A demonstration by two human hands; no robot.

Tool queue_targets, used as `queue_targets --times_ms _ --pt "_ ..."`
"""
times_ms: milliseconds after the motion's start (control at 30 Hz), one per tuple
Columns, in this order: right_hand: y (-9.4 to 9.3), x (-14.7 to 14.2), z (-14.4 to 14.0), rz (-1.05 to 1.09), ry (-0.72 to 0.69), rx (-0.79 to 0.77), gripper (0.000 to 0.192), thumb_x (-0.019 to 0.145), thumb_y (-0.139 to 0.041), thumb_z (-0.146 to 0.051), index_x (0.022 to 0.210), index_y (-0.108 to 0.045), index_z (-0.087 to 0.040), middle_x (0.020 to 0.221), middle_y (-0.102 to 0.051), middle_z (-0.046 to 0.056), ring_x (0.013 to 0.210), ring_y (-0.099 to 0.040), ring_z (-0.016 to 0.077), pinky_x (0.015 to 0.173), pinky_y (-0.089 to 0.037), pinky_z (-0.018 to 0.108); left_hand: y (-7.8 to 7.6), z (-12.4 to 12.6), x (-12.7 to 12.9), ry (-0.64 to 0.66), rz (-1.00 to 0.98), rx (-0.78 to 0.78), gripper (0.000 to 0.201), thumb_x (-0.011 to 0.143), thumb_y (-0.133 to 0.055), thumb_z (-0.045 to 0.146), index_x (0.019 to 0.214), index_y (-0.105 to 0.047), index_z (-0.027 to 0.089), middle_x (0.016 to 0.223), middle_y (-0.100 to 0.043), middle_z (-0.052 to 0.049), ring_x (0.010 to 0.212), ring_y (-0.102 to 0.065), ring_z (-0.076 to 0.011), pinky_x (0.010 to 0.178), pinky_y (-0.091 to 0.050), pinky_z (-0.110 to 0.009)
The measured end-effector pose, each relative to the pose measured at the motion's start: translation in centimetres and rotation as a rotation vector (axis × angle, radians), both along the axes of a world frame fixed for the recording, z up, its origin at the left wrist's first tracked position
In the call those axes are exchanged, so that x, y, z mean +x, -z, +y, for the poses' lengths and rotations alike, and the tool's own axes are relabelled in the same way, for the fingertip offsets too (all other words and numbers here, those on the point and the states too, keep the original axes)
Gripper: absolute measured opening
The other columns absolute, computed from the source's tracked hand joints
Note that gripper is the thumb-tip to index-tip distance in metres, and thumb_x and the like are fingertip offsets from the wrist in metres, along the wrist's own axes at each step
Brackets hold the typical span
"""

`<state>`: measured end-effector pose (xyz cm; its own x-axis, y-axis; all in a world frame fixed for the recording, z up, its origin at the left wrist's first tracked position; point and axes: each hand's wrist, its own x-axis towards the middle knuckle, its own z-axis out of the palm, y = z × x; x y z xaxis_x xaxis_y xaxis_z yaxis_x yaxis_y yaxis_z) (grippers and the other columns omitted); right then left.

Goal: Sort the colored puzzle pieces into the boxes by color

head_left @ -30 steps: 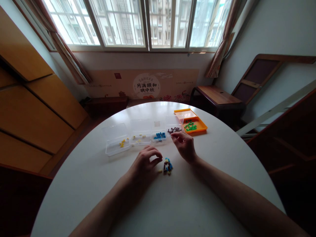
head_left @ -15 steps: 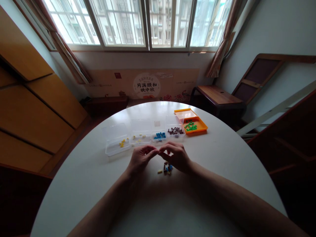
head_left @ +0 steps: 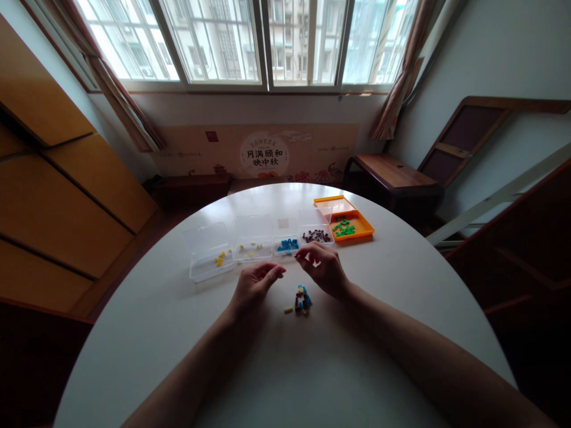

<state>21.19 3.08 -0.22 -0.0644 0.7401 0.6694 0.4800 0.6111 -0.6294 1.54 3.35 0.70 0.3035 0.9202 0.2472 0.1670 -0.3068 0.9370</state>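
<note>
Movement: since half a second ago the two hands are parting; the right hand is rising toward the far edge of the table, away from the left hand.
Right hand: thumb and forefinger are pinching narrow near the clear box of blue pieces; whether a piece is sitting between them is too small to tell.
Left hand: resting on the table, fingers curling loosely inward, nothing visible in it.
Loose pile: small mixed-colour pieces are lying at mid-table between the wrists, just nearer than both hands.
Handling: judging by size, each piece is looking light, hard and easy to flick away; a fingertip pinch across its sides is seeming best.
Far edge: a row of clear boxes, one with yellow pieces, one with dark pieces, and an orange tray with green ones.
</note>
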Motion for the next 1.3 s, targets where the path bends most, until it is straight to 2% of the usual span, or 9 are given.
queue_targets --times_ms 133,200,333,400,500,667,800,1100,1300 --pt "0.4 1.8 2.1 0.192 0.267 -0.055 0.013 0.082 -0.060 -0.028 0.086 -0.068 -0.018 0.075 -0.063 0.002 0.057 -0.053 0.0112 0.059 -0.048 0.026 0.3 -0.3 0.0 0.034 0.017 0.015 0.029 0.081 -0.064 0.042 0.079 -0.071 0.014 0.073 -0.071 -0.007 0.068 -0.065 -0.0161 0.065 -0.052 -0.025" --pt "0.7 2.8 2.9 0.290 0.346 -0.120 0.022 0.080 -0.061 -0.031 0.094 -0.068 -0.015 0.074 -0.063 0.002 0.056 -0.053 0.0120 0.057 -0.048 0.027 0.4 -0.4 0.0 0.045 0.056 0.043 0.028 0.082 -0.063 0.041 0.079 -0.071 0.014 0.073 -0.071 -0.006 0.067 -0.064 -0.0153 0.063 -0.051 -0.024" --pt "1.0 3.9 3.4 0.389 0.421 -0.177 0.028 0.077 -0.061 -0.033 0.096 -0.068 -0.013 0.073 -0.063 0.003 0.056 -0.053 0.0126 0.056 -0.048 0.027 0.4 -0.6 0.0 0.042 0.191 0.193 0.018 0.083 -0.062 0.032 0.082 -0.071 0.016 0.072 -0.067 -0.004 0.065 -0.059 -0.0136 0.061 -0.048 -0.024" --pt "0.9 4.0 3.4 0.416 0.437 -0.181 0.026 0.077 -0.061 -0.033 0.093 -0.069 -0.013 0.073 -0.063 0.004 0.056 -0.053 0.0125 0.055 -0.047 0.027 0.2 -0.7 0.1 0.048 0.252 0.304 0.011 0.083 -0.062 0.024 0.085 -0.071 0.018 0.080 -0.067 -0.004 0.075 -0.060 -0.0157 0.071 -0.049 -0.027" --pt "0.9 4.0 3.2 0.453 0.453 -0.179 0.025 0.077 -0.061 -0.032 0.090 -0.068 -0.013 0.073 -0.063 0.003 0.056 -0.052 0.0124 0.055 -0.046 0.026 0.2 -1.1 0.1 0.073 0.350 0.443 0.015 0.084 -0.058 0.016 0.092 -0.071 0.021 0.095 -0.067 -0.006 0.094 -0.057 -0.0198 0.086 -0.047 -0.035" --pt "1.0 3.5 2.8 0.423 0.414 -0.175 0.022 0.077 -0.060 -0.031 0.088 -0.068 -0.014 0.074 -0.064 0.003 0.056 -0.052 0.0120 0.056 -0.046 0.027 0.5 -1.5 0.2 0.184 0.573 0.548 0.029 0.085 -0.054 0.010 0.101 -0.070 0.029 0.109 -0.063 -0.006 0.101 -0.052 -0.0225 0.088 -0.045 -0.040" --pt "0.9 2.8 2.3 0.382 0.376 -0.157 0.020 0.078 -0.060 -0.030 0.088 -0.068 -0.014 0.076 -0.065 0.004 0.057 -0.052 0.0122 0.057 -0.047 0.027 0.4 -1.7 0.1 0.203 0.687 0.585 0.025 0.083 -0.061 0.017 0.101 -0.070 0.031 0.111 -0.063 -0.005 0.101 -0.051 -0.0242 0.088 -0.042 -0.040" --pt "0.8 2.4 1.7 0.316 0.342 -0.114 0.014 0.080 -0.060 -0.027 0.085 -0.068 -0.017 0.080 -0.065 0.003 0.058 -0.053 0.0116 0.059 -0.048 0.026 -0.2 -1.8 0.2 0.164 0.664 0.559 0.011 0.087 -0.059 0.021 0.082 -0.069 0.022 0.096 -0.067 -0.004 0.092 -0.052 -0.0201 0.084 -0.041 -0.034" --pt "0.3 1.2 0.6 0.122 0.123 -0.075 0.009 0.081 -0.059 -0.019 0.084 -0.068 -0.019 0.074 -0.061 0.000 0.055 -0.050 0.0096 0.057 -0.046 0.023 -0.5 -1.7 0.4 0.153 0.710 0.494 0.016 0.090 -0.052 0.019 0.078 -0.063 0.019 0.088 -0.065 -0.004 0.088 -0.051 -0.0199 0.083 -0.039 -0.035"
